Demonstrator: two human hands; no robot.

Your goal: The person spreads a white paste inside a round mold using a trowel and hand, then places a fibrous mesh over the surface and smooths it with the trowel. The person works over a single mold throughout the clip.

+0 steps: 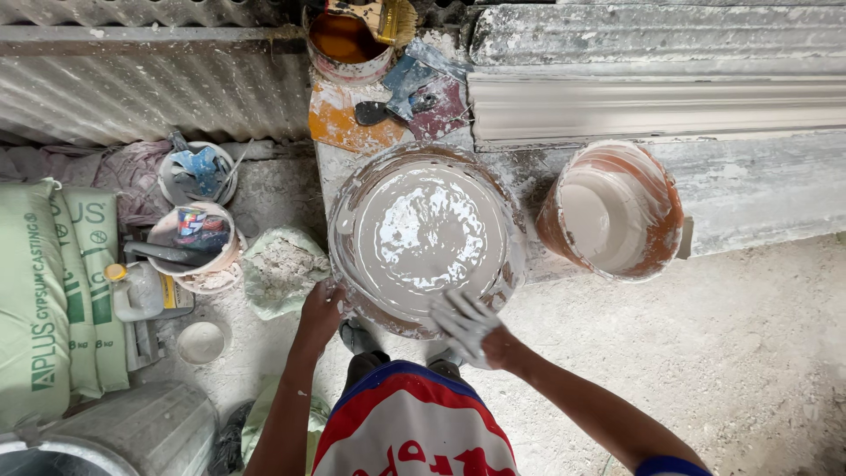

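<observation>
Left hand (319, 308) grips basin (345, 220) rim; plaster-coated right hand (467, 324) open above plaster (423, 238); tilting could slop it over.

Basin (427, 234) at frame centre, resting on bench (758, 189) edge. Bucket (617, 210) just right of it. Tin (348, 40) with brush (392, 19) at top centre, trowels (414, 92) below it. Sacks (53, 291) at left; small tubs (198, 207) between sacks and basin, on floor (749, 353).

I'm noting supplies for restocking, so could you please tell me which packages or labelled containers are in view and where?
Sacks: left edge, stacked, pale green with darker green print.
Jug: beside the sacks, whitish, yellow cap, yellow label.
Can: in a small bucket above the jug, multicoloured wrap.
</observation>
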